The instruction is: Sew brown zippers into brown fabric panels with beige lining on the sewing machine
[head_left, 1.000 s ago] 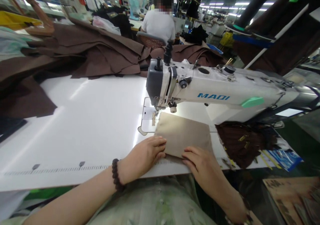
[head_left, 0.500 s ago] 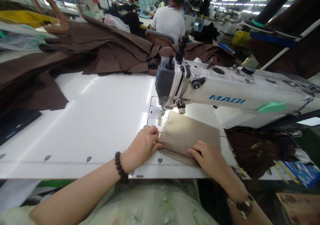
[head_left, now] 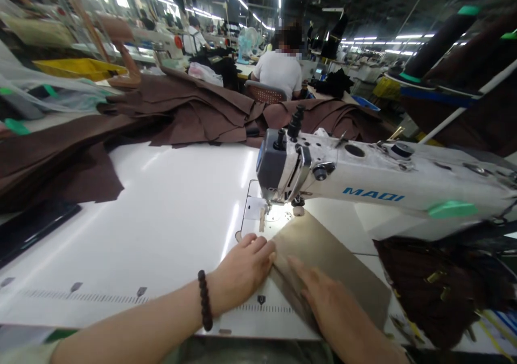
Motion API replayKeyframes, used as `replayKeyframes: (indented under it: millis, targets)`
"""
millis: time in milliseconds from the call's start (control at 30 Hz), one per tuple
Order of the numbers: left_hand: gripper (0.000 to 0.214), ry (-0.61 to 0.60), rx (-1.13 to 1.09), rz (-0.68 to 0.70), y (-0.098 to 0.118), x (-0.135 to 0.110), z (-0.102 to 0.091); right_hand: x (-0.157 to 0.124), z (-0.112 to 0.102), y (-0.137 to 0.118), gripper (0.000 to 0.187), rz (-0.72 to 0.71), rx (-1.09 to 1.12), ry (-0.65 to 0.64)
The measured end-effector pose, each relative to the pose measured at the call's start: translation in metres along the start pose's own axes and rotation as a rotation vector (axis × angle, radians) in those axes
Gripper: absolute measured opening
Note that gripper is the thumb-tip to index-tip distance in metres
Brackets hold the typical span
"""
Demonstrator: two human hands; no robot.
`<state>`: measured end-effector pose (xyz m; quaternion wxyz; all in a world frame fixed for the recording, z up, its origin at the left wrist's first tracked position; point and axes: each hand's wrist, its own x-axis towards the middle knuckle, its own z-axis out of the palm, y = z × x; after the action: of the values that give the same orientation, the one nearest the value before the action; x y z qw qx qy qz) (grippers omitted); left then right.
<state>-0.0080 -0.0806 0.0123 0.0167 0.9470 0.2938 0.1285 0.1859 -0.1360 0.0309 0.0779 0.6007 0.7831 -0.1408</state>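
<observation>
A folded piece of tan fabric [head_left: 343,256] lies slanted on the machine bed, its far corner close to the lit needle area. My left hand [head_left: 244,270], with a dark bead bracelet at the wrist, pinches the fabric's left corner between thumb and fingers. Stretched out over the near folded edge, the fingers of my right hand [head_left: 333,299] rest on the cloth, slightly blurred. The sewing machine [head_left: 363,178] reaches in from the right, and its presser foot [head_left: 268,208] stands just left of the fabric, apart from it.
Dark brown cut pieces [head_left: 202,111] are heaped along the back of the white table [head_left: 173,218]. A black phone-like object [head_left: 36,229] lies at left. More brown fabric [head_left: 440,288] with metal pieces sits at right. A seated person [head_left: 277,73] is beyond.
The fabric has turned clockwise, its right end swinging nearer me. My right hand has moved lower and its fingers have straightened; my left hand stays at the corner. The view has tilted upward.
</observation>
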Motion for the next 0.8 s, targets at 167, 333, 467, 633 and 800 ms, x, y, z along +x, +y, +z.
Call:
replayKeyframes:
  millis: [167,333,467,633,800]
  targets:
    - [0.02,-0.037,0.067,0.052,-0.019,0.012,0.002,0.02,-0.015,0.003,0.04,-0.194,0.08,0.057]
    - [0.024,-0.031,-0.014,0.052,-0.03,0.013,0.006,0.036,0.005,0.016,0.053,-0.335,0.093,0.15]
    - [0.032,-0.006,-0.031,0.013,-0.029,0.012,0.011,0.038,0.024,0.016,0.052,-0.311,0.042,0.195]
    - [0.027,-0.064,0.034,-0.038,-0.033,0.014,0.009,0.045,0.015,0.001,0.055,-0.199,0.021,0.121]
    - [0.031,-0.037,0.102,-0.118,-0.044,0.014,0.011,0.064,0.005,-0.01,0.054,-0.143,0.022,0.129]
